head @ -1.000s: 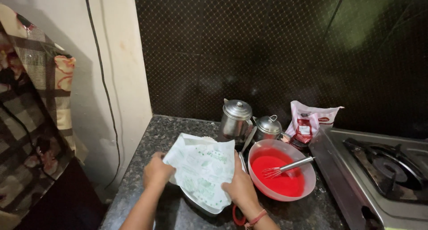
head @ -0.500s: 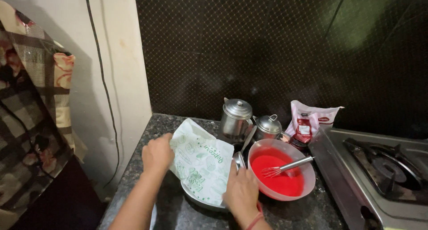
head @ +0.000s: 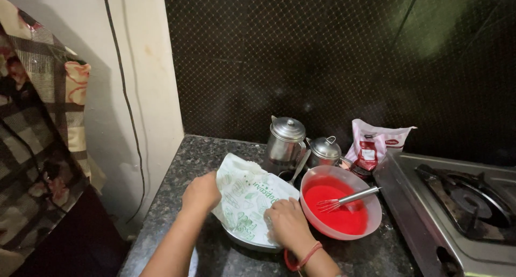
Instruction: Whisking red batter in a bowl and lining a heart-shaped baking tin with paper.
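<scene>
Centrally, a white paper sheet with green print lies draped over a shallow metal pan on the dark speckled granite counter. The left hand, at the sheet's 9 o'clock edge, is curled with the fingers closed on the paper. The right hand, at the sheet's 4 o'clock corner, lies palm down with the fingers bent and pressed onto the paper; a red band circles its wrist. Just beside the pan, at 3 o'clock, stands a pink bowl of red batter, a metal whisk resting in it with the handle over the rim toward 2 o'clock. At 12 o'clock of the pan stand a tall lidded steel pot and a smaller lidded steel pot. A white and red pouch leans behind the bowl. A gas stove occupies the 3 o'clock side of the counter, and a checked cloth hangs at 9 o'clock.
</scene>
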